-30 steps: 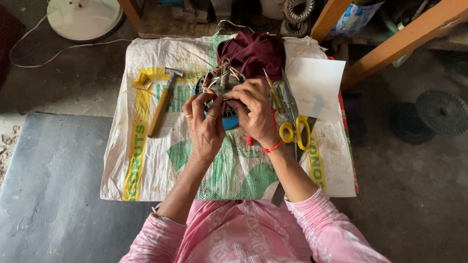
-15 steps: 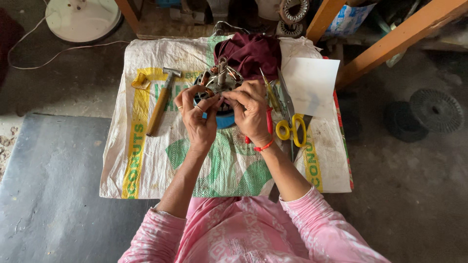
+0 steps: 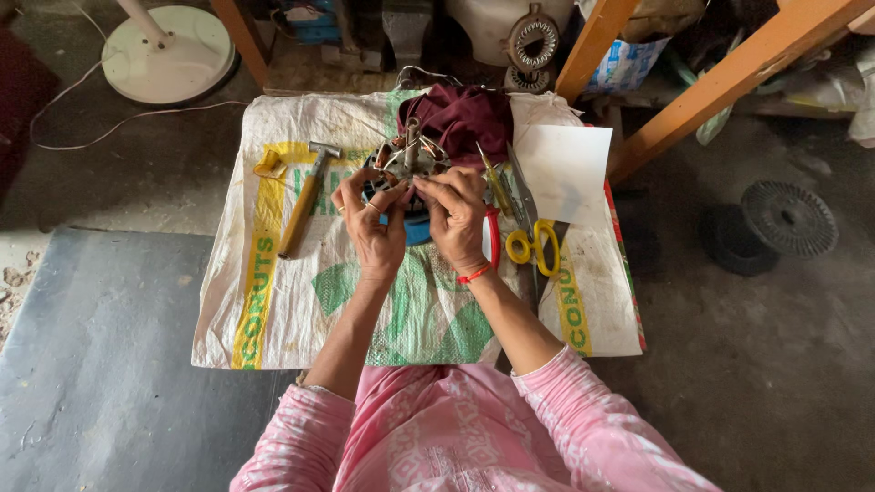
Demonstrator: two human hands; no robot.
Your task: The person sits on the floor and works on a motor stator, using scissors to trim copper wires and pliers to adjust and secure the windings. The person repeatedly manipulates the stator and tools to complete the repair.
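A small motor part with a metal shaft and copper windings (image 3: 408, 157) stands on a blue ring-shaped base (image 3: 417, 228) on a woven sack (image 3: 273, 310). Both my hands are at its near side. My left hand (image 3: 372, 224) pinches something thin at the windings with thumb and fingers. My right hand (image 3: 456, 219), with a red thread on its wrist, pinches at the same spot; fingertips of both hands nearly touch. What lies between the fingers is too small to tell.
On the sack lie a wooden-handled hammer (image 3: 306, 196), yellow tape (image 3: 269, 164), yellow-handled scissors (image 3: 533, 244), a red-handled tool (image 3: 492, 239), a white paper sheet (image 3: 567, 162) and maroon cloth (image 3: 465, 118). A white fan base (image 3: 169, 55), orange wooden legs (image 3: 729, 77) and a dark disc (image 3: 788, 219) surround it.
Both hands have stayed at the motor part, with the fingers shifting slightly closer together at the windings. The view has shifted a little.
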